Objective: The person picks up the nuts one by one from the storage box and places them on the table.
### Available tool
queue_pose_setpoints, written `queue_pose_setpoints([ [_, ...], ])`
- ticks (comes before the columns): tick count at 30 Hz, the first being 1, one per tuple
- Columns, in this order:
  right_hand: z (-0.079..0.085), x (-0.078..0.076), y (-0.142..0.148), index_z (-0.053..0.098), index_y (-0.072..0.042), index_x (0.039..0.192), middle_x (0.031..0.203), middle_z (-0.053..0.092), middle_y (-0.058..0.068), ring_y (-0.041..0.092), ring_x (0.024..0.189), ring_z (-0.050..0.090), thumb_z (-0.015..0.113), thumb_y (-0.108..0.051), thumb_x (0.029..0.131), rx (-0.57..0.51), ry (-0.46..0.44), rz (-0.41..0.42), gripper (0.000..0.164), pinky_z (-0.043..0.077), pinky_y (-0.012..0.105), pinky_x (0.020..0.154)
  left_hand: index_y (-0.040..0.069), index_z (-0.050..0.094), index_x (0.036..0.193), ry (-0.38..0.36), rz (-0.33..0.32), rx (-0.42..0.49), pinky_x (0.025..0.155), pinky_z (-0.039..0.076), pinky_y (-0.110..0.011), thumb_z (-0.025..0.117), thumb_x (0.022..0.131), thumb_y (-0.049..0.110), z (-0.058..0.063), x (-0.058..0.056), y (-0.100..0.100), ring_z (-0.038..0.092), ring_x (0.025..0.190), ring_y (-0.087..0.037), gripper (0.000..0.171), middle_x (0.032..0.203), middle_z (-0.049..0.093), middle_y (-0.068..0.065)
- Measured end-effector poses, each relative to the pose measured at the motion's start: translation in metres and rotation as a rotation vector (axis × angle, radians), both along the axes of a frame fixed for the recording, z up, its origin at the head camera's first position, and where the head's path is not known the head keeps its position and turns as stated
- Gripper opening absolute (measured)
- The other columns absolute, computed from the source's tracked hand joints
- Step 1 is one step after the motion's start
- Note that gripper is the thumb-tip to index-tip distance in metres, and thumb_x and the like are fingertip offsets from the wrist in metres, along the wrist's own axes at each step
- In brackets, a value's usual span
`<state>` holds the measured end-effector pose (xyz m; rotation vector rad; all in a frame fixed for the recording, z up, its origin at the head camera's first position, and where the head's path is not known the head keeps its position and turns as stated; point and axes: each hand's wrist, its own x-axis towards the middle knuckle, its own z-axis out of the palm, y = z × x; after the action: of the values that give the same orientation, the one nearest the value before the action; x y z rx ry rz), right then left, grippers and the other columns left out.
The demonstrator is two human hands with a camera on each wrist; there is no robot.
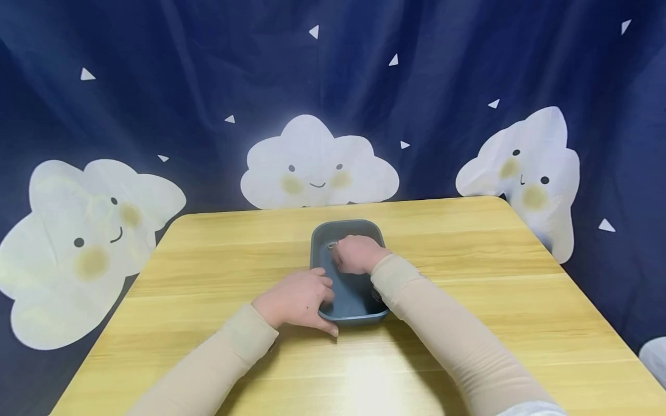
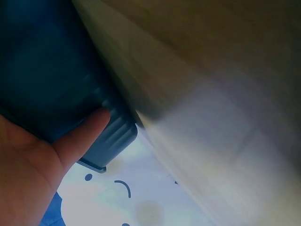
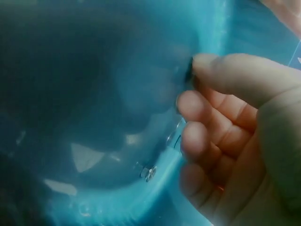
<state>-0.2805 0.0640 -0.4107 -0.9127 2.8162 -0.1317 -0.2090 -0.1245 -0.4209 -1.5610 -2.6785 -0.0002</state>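
A dark blue-grey rectangular box [image 1: 354,319] with rounded corners and low walls stands on the table. My left hand [image 1: 299,297] grips its near left corner, fingers over the rim. In the left wrist view the thumb [image 2: 84,134] lies against the box's ribbed outer wall. Inside the box, toward its far end, is my right hand [image 1: 359,254] with curled fingers. A dark sliver shows at its thumb tip [image 3: 207,66]; whether it is a held thing or shadow is unclear. A small shiny metal piece [image 3: 149,173] lies below the fingers, and another small metallic thing [image 1: 331,245] shows beside the hand.
The box stands on a wood-grain table [image 1: 234,248]. Behind the table hangs a dark blue curtain [image 1: 208,58] printed with smiling white clouds [image 1: 317,162] and small white triangles. My right forearm [image 1: 442,318] crosses the box's right wall.
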Motion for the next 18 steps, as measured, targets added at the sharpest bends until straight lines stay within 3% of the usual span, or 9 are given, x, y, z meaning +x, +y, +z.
queue_pose_setpoints([
  [10,-0.0016,0.0002,-0.0032,0.054,-0.024,0.058,0.052,0.044,-0.009,0.011,0.05,0.043,0.07,-0.025,0.083,0.091,0.046,0.047,0.029,0.039,0.028,0.05,0.025,0.053,0.062,-0.017,-0.014,0.029,0.062,0.033,-0.025,0.067,0.074,0.079,0.0006,-0.0011,-0.001,0.036,0.073,-0.013,0.058,0.069,0.042,0.015],
  [18,0.0033,0.003,0.0,0.047,-0.023,0.054,0.048,0.033,-0.01,0.01,0.046,0.033,0.067,-0.023,0.079,0.052,0.032,0.052,0.031,0.032,0.028,0.048,0.025,0.052,0.059,-0.029,-0.03,0.026,0.065,0.034,-0.024,0.069,0.075,0.076,0.0007,-0.0009,-0.0007,0.036,0.074,-0.013,0.057,0.068,0.041,0.014],
])
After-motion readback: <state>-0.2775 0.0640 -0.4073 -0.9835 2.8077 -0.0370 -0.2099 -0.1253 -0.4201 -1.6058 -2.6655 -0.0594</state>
